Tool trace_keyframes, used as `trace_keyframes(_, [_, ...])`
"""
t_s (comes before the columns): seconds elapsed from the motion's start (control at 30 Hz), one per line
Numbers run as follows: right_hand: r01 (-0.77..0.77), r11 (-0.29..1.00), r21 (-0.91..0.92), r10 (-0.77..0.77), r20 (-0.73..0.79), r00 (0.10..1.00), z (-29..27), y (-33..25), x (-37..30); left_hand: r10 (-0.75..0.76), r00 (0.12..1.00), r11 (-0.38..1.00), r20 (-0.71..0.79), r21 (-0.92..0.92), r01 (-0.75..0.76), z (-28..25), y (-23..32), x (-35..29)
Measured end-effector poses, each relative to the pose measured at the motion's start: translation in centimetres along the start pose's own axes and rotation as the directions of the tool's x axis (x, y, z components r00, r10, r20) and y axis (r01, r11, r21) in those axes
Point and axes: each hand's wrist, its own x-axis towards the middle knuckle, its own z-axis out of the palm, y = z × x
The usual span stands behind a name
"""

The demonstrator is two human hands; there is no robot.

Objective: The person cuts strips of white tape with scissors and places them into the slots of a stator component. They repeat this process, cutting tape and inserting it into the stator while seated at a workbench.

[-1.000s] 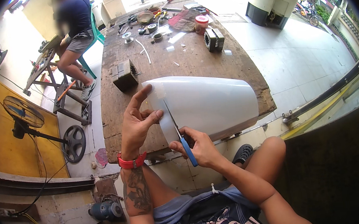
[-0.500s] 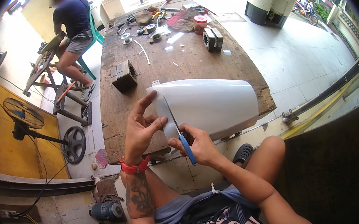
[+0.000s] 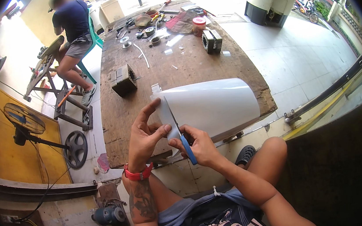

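Note:
A large glossy whitish sheet (image 3: 215,105) lies curved over the near part of the wooden table. My right hand (image 3: 200,146) grips blue-handled scissors (image 3: 187,149), whose blades lie along the sheet near its left end. To the left of the blades is a narrow strip (image 3: 164,114) of the same material. My left hand (image 3: 148,132) pinches this strip between thumb and fingers, and a red watch is on that wrist. Beyond the strip's far end sits a small clear piece (image 3: 156,88). Whether the strip is still joined to the sheet is hard to see.
Two slotted metal motor cores (image 3: 123,80) (image 3: 212,41) stand on the wooden table (image 3: 163,73). Farther back are a red-lidded jar (image 3: 199,24), wire spools, tools and scraps. A seated person (image 3: 71,32) works at a bench on the left, near a standing fan (image 3: 23,116).
The view has shifted slightly. My hands and the scissors keep nearly the same place on the sheet. The seated person's arm has moved.

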Motion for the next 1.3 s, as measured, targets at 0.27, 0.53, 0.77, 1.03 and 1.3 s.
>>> trace_keyframes(0.27, [-0.003, 1.000, -0.015, 0.004, 0.007, 1.000, -0.7, 0.1, 1.0, -0.044, 0.998, 0.998, 0.045, -0.042, 0.046, 0.7, 0.0, -0.5])
trace_keyframes(0.53, [0.284, 0.887, 0.364, -0.259, -0.117, 0.959, -2.1, 2.1, 2.4, -0.014, 1.000, 0.992, -0.014, 0.126, 0.015, 1.1, 0.0, -0.7])
trace_keyframes(0.77, [0.234, 0.814, 0.532, -0.184, -0.146, 0.972, -4.4, 2.6, 3.0, -0.077, 0.997, 0.322, 0.017, 0.947, 0.008, 3.3, 0.8, -2.8])
trace_keyframes(1.03, [0.141, 0.687, 0.713, -0.200, -0.001, 0.980, -5.6, 3.3, 3.5, 0.015, 0.999, 0.246, 0.038, 0.968, -0.040, 6.2, -3.2, -2.8])
trace_keyframes(1.3, [0.264, 0.683, 0.681, -0.515, 0.192, 0.836, -9.9, -3.0, -0.5, -0.128, 0.989, 0.757, 0.078, 0.652, 0.047, 5.4, 0.1, 0.0])
